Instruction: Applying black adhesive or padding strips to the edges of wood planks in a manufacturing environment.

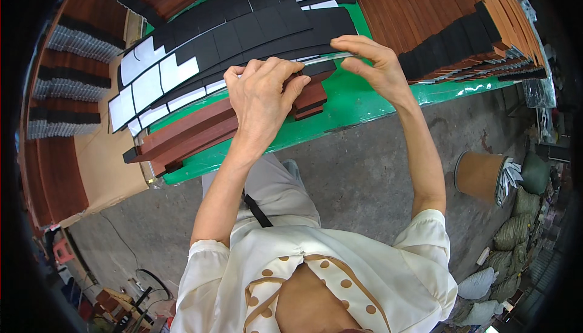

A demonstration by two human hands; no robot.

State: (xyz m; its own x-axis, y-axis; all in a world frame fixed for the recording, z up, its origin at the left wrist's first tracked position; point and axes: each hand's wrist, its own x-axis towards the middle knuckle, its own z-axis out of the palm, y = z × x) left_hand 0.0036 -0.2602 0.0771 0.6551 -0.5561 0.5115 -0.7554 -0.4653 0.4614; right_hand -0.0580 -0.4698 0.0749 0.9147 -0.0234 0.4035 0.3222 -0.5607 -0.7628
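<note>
My left hand [260,97] is closed over a brown wood-coloured board [197,129] with a stepped profile, at the table's near edge. Between its thumb and fingers is one end of a thin pale strip [325,58]. That strip runs right toward my right hand [378,69], whose thumb and forefinger stand apart around its far end, with a gap showing. Whether the right fingers touch the strip is hard to make out. Just beyond both hands lie overlapping rows of black rectangular pads [243,35], and several white pieces [146,81] show at their left.
Stacked brown boards with black ends [449,38] stand on the green table top [358,99] at right. More boards [51,175] and bundles lie at left. On the grey floor, a brown drum [480,177] holds pale scraps, near several sacks [510,230].
</note>
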